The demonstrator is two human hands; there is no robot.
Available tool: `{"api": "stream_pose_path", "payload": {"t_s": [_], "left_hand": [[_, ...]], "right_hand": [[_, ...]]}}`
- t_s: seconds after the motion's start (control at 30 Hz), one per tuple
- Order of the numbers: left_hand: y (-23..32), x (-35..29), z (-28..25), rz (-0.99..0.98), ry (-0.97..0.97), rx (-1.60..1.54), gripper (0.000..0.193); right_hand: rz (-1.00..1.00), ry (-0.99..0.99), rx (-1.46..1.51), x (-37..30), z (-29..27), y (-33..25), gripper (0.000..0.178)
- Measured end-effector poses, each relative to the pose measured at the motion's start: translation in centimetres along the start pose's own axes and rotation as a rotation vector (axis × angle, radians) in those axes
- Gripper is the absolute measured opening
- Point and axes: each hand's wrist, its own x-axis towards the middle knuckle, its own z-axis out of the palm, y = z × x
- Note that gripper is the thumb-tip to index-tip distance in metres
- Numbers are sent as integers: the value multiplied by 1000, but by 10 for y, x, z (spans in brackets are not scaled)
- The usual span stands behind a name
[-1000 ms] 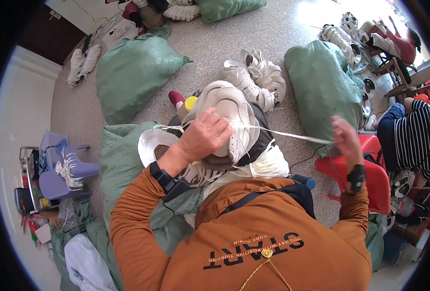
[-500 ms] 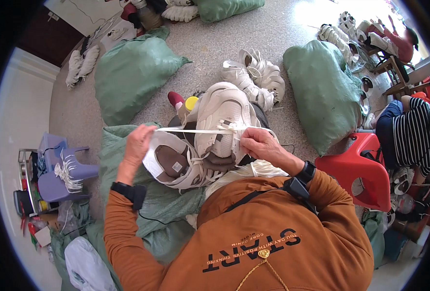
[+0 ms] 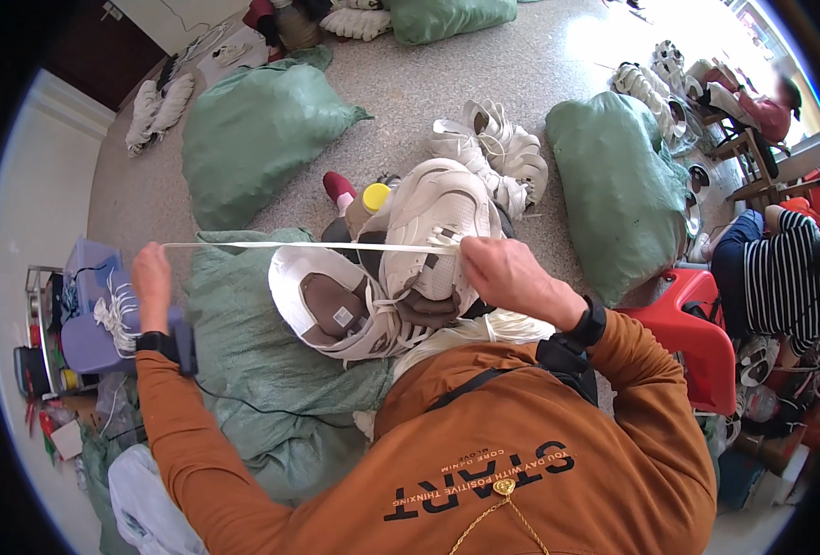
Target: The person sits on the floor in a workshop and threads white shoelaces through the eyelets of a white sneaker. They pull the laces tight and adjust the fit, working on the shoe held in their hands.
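A white shoelace (image 3: 280, 245) is stretched taut and nearly level across a white and beige sneaker (image 3: 433, 199) in my lap. Far out to the left, my left hand (image 3: 153, 277) is closed round the lace's end. My right hand (image 3: 510, 279) is closed at the sneaker's eyelets, its fingertips pinching the lace where it leaves the shoe. The second sneaker (image 3: 322, 305) lies just left of the first, its opening and brown insole showing. A bundle of white laces (image 3: 512, 326) rests against my front, under my right wrist.
Green sacks (image 3: 262, 139) stand ahead on the left, and another sack (image 3: 614, 185) on the right. More sneakers (image 3: 512, 153) lie ahead on the floor. A purple stool (image 3: 105, 342) with laces is at left, a red chair (image 3: 692, 314) at right. Other people sit at the right.
My left hand has swung far out to the left, drawing the lace into a much longer stretch. My right hand has stayed close to the sneaker.
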Motion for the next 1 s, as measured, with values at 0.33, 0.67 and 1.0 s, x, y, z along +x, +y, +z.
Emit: {"api": "stream_pose_path", "payload": {"t_s": [0.33,0.67,1.0], "left_hand": [[294,-119,-63,-254,-974,-1803,22],[355,-104,-37,8,-592,-1517,11],[357,-105,-35,368,-154,-1213,7]], "right_hand": [[-69,137,200,-20,13,12,8],[-25,262,399,-27,26,15,7],[-7,293,430,-27,29,16,6]]}}
